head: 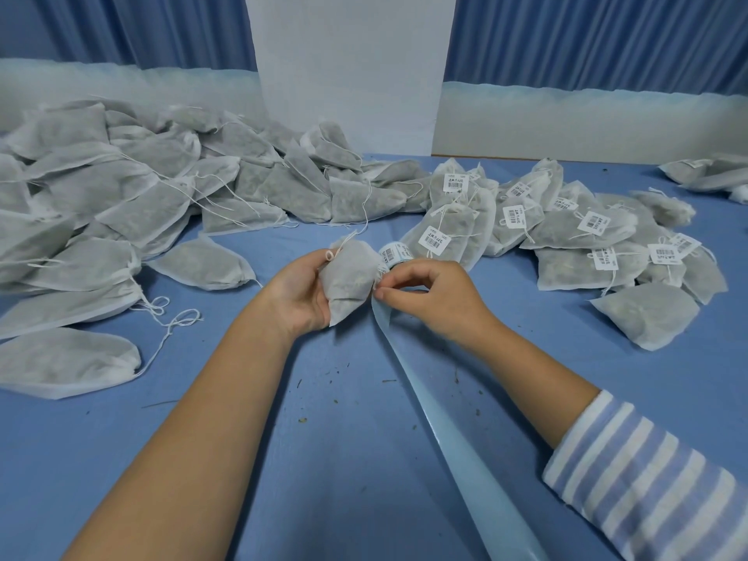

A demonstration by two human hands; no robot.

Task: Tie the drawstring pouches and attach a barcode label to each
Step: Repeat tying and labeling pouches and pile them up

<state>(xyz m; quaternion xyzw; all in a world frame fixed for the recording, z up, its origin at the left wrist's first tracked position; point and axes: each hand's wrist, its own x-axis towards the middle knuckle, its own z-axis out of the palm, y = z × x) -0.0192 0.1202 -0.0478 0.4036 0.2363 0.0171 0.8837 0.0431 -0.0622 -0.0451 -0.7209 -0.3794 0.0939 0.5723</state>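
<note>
My left hand [297,289] grips a white drawstring pouch [350,277] filled with dark material, its tied neck pointing up and left. My right hand [429,293] pinches at the pouch's right edge, where a barcode label and the end of the pale blue backing strip [441,419] meet. A roll of barcode labels [394,253] stands just behind my fingers. The label under my fingertips is mostly hidden.
A big heap of unlabelled pouches [133,196] with loose strings covers the left of the blue table [324,459]. Several labelled pouches [587,232] lie piled at the right. A white panel [348,66] and blue curtains stand behind. The backing strip trails toward the near edge.
</note>
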